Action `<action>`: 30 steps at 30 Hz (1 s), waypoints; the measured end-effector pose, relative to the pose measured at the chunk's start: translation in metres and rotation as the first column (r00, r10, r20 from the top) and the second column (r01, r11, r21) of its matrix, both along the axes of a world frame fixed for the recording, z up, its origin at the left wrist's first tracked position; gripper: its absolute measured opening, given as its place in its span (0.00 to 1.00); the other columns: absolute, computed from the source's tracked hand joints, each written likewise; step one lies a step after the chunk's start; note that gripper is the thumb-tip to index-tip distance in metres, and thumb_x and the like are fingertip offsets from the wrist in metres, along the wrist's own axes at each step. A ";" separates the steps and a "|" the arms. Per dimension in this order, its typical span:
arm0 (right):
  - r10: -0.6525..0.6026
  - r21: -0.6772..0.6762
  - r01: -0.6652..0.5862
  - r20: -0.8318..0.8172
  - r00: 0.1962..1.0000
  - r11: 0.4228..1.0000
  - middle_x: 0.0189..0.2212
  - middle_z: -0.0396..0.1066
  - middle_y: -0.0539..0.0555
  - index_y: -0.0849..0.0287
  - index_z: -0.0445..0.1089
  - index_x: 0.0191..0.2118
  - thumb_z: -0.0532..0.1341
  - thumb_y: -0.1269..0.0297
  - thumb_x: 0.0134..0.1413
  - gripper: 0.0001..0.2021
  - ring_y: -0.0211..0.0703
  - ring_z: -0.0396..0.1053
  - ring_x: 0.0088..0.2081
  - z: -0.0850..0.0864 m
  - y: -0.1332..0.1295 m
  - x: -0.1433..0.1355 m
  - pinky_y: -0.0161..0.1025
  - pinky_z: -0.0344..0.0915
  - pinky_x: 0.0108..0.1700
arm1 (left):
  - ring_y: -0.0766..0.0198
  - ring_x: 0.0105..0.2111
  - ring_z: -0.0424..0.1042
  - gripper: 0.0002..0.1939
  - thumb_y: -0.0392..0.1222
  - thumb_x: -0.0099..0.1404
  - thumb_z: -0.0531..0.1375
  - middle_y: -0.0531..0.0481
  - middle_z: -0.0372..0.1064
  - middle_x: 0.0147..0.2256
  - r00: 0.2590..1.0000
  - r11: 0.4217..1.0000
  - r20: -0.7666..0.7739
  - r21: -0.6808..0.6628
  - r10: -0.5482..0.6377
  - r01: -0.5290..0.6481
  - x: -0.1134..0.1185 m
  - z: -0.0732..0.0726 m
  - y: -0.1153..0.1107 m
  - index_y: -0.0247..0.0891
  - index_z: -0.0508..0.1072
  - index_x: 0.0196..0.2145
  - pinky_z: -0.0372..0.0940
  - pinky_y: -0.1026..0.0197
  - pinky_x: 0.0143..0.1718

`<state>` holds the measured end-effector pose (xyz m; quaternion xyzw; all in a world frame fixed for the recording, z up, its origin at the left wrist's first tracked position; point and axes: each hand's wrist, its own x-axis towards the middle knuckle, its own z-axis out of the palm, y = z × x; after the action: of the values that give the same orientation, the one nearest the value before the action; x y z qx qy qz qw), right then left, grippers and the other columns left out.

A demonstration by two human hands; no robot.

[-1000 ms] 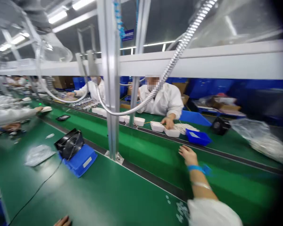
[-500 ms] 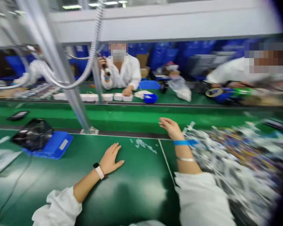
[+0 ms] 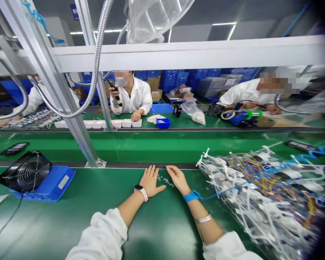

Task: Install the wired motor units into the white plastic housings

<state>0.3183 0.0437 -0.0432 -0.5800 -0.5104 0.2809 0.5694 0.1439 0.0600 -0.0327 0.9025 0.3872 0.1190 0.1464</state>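
My left hand point(image 3: 151, 183) lies palm down on the green work surface point(image 3: 97, 216), its fingers spread and nothing in it. Beside its fingertips several small whitish ring-like pieces point(image 3: 168, 182) are scattered. On their other side is my right hand point(image 3: 179, 180), turned sideways with fingers stretched out and slightly curved; nothing shows in it. A blue wrist strap point(image 3: 191, 196) with a coiled cord is around my right wrist. The pieces lie between the two hands, and some may be hidden behind the fingers.
A heap of bagged wired parts point(image 3: 260, 191) covers the right side. A black fan point(image 3: 34, 171) leans on a blue bin point(image 3: 62, 184) at left. A metal post point(image 3: 81, 133) rises near the green conveyor belt point(image 3: 151, 146). Co-workers sit across it.
My left hand has moved right and my right hand has come down and inward, so both now flank the small pieces. The camera view has tilted up and become sharper.
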 end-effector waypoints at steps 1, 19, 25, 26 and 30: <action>0.001 0.006 -0.001 -0.006 1.000 1.000 0.35 0.73 0.59 0.59 0.71 0.33 0.60 0.46 0.44 0.20 0.49 0.71 0.38 -0.001 0.001 -0.003 0.48 0.66 0.45 | 0.47 0.63 0.38 0.44 0.63 0.58 0.50 0.33 0.39 0.63 1.000 1.000 0.003 -0.004 -0.009 0.009 0.001 0.000 0.000 0.27 0.48 0.61 0.41 0.45 0.61; -0.060 0.043 0.063 -0.064 0.996 0.997 0.37 0.72 0.59 0.61 0.70 0.34 0.56 0.47 0.49 0.20 0.48 0.68 0.42 0.002 0.009 -0.035 0.47 0.64 0.47 | 0.50 0.62 0.44 0.34 0.52 0.60 0.54 0.36 0.48 0.61 0.994 1.000 0.102 -0.002 -0.026 0.026 -0.004 0.000 -0.002 0.31 0.52 0.58 0.45 0.46 0.61; -0.078 -0.040 0.079 0.018 0.997 0.996 0.38 0.72 0.59 0.60 0.71 0.35 0.56 0.46 0.47 0.20 0.50 0.67 0.43 -0.006 -0.003 -0.020 0.50 0.61 0.50 | 0.50 0.62 0.45 0.31 0.52 0.61 0.54 0.37 0.50 0.60 0.993 0.999 0.109 0.032 -0.038 0.034 -0.007 0.004 -0.006 0.34 0.54 0.58 0.44 0.45 0.60; -0.073 -0.053 0.075 0.035 0.997 0.996 0.39 0.72 0.59 0.60 0.71 0.35 0.56 0.47 0.47 0.20 0.50 0.67 0.44 -0.008 -0.005 -0.020 0.50 0.61 0.51 | 0.50 0.61 0.45 0.31 0.52 0.61 0.54 0.37 0.50 0.60 0.993 0.999 0.110 0.031 -0.042 0.038 -0.007 0.004 -0.007 0.34 0.54 0.58 0.44 0.45 0.60; -0.043 -0.084 0.048 0.049 0.998 0.995 0.42 0.70 0.59 0.59 0.71 0.37 0.56 0.47 0.46 0.21 0.51 0.66 0.47 -0.015 -0.006 -0.024 0.49 0.59 0.53 | 0.50 0.61 0.46 0.32 0.53 0.61 0.53 0.37 0.50 0.60 0.991 0.998 0.124 0.040 -0.047 0.042 -0.009 0.005 -0.006 0.34 0.53 0.58 0.45 0.46 0.60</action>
<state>0.2939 0.0373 -0.0584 -0.6218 -0.4979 0.2757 0.5380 0.1351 0.0538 -0.0275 0.9043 0.3547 0.1791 0.1561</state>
